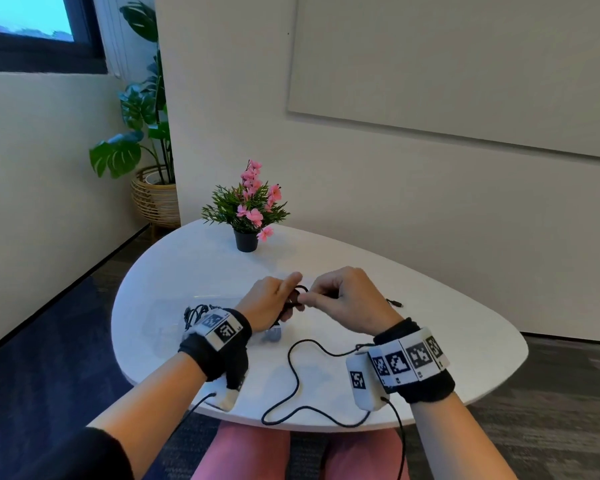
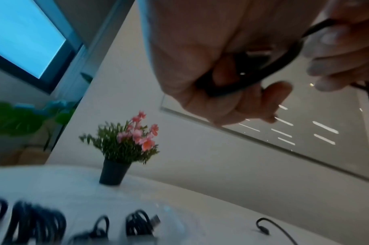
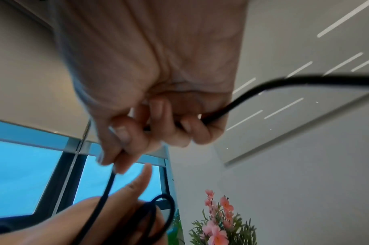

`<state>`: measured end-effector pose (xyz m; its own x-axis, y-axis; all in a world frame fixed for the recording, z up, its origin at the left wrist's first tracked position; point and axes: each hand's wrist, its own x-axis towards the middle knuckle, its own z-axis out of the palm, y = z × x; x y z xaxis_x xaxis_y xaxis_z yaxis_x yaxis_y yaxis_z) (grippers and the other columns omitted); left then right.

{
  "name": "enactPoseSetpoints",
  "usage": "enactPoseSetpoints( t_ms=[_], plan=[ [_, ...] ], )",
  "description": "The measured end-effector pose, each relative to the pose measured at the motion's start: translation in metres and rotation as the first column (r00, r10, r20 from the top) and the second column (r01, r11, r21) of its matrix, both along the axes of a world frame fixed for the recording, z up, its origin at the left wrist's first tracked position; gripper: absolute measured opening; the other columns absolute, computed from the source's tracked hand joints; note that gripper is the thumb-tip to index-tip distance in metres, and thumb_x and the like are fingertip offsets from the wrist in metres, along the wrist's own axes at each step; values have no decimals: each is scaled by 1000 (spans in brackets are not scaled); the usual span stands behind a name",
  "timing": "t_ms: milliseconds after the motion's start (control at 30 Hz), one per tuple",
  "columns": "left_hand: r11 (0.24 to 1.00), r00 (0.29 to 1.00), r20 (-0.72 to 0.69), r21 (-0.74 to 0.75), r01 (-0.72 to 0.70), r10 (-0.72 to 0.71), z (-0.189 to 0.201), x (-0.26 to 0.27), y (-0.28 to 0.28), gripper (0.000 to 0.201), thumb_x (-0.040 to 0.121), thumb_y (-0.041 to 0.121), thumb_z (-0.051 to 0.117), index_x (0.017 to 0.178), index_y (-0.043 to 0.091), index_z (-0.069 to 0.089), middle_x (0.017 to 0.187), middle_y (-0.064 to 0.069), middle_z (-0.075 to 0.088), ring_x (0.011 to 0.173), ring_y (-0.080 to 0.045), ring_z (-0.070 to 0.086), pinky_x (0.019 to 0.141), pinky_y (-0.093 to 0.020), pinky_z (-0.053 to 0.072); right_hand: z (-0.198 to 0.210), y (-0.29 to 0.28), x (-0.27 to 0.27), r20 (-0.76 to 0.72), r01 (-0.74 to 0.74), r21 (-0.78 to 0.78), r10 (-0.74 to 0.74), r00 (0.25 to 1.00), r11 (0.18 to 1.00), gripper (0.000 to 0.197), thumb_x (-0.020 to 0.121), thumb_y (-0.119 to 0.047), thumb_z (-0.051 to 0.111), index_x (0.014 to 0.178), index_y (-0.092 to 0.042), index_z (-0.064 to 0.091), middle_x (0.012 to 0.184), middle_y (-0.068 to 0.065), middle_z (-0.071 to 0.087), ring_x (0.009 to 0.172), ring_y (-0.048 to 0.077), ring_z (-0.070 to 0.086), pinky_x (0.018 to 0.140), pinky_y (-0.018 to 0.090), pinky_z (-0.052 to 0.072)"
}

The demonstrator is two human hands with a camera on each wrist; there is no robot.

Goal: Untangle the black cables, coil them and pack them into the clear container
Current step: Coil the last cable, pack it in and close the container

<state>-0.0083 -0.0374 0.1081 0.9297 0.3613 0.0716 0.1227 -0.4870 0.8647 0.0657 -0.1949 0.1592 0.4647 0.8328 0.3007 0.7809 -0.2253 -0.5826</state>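
Both hands pinch one black cable (image 1: 296,295); slack trails toward the right wrist.

Black cables (image 1: 293,375) cross a white table (image 1: 430,323); pink flowers (image 1: 253,199) rise from a black pot (image 1: 246,240); black wristbands (image 1: 426,386) carry black-and-white checkered markers (image 1: 406,362).

Office meeting room, wall whiteboard (image 1: 465,64), white table (image 1: 361,271), potted plants (image 1: 246,209)

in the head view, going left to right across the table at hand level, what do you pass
Bundle of coiled black cables → left hand → cable loop held between the hands → right hand → loose cable end
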Motion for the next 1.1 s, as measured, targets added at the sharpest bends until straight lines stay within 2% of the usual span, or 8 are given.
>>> enactPoseSetpoints(
  t_ms=[100, 233, 333, 600, 733, 833, 933, 1100],
  plan=[
    [960, 997, 13, -268, 80, -79, 3, -7, -5, 73, 94, 56, 17, 70, 8, 66, 45, 3, 44, 39, -11, 34, 42, -21, 29, -8, 6, 12, -143, 98, 184, -72, 987, 978, 21, 78, -28, 74, 67, -10, 72, 49, -12, 55, 47, 1, 46, 51, 15, 36],
    [971, 974, -51, -107, 216, -223, 3, -11, 0, 38, 89, 41, 57, 67, 10, 52, 55, 0, 39, 47, -11, 34, 46, -19, 29, -23, 9, 25, -372, 186, 287, -69, 926, 940, 25, 72, -24, 79, 67, -2, 68, 49, -7, 57, 46, 7, 48, 51, 19, 40],
    [941, 967, -18, -238, 243, -254, -1, -11, 4, 28, 93, 32, 53, 71, 15, 48, 60, 2, 42, 56, -12, 38, 55, -19, 36, -28, 10, 26, -410, 211, 274, -85, 908, 938, 34, 70, -30, 79, 65, 0, 66, 45, -8, 53, 45, 8, 46, 49, 17, 39],
    [423, 940, 315, -875, 234, 130, 2, -5, 10, 35, 101, 35, 30, 78, 14, 47, 124, -11, 63, 117, -21, 60, 93, -37, 48, -50, 9, 30, -517, 234, 206, -97, 850, 950, 31, 93, -29, 55, 71, -10, 65, 47, -6, 41, 35, 2, 32, 41, 10, 27],
    [343, 900, 321, -915, 213, 295, 8, 4, 10, 38, 102, 37, 25, 78, 17, 45, 112, -7, 69, 113, -23, 61, 99, -43, 43, -62, 16, 22, -391, 90, -33, -96, 916, 995, 28, 98, -26, 45, 84, -14, 65, 53, -6, 50, 45, 2, 43, 54, 18, 35],
    [282, 865, 265, -947, 151, 427, 13, 9, 14, 35, 102, 36, 28, 78, 18, 46, 75, 1, 61, 73, -13, 68, 85, -45, 52, -75, 16, 16, -215, -29, -381, -59, 975, 924, 29, 95, -37, 47, 88, -17, 67, 68, -5, 64, 63, 8, 57, 67, 25, 45],
    [367, 866, 158, -930, -31, 474, 10, 7, 24, 27, 101, 38, 32, 81, 22, 40, 63, 7, 43, 41, -4, 41, 42, -17, 38, -103, 12, 10, -140, -70, -563, -12, 990, 824, 27, 88, -39, 58, 95, -14, 66, 92, 4, 67, 81, 17, 60, 70, 28, 47],
    [602, 916, 55, -769, -214, 397, -11, 3, 10, 20, 100, 32, 36, 85, 19, 41, 65, 5, 41, 41, -6, 35, 37, -16, 23, -159, 12, 9, 33, 35, -676, -17, 999, 736, 47, 92, -38, 52, 134, -20, 44, 135, 10, 36, 123, 28, 36, 99, 43, 40]
  ],
)
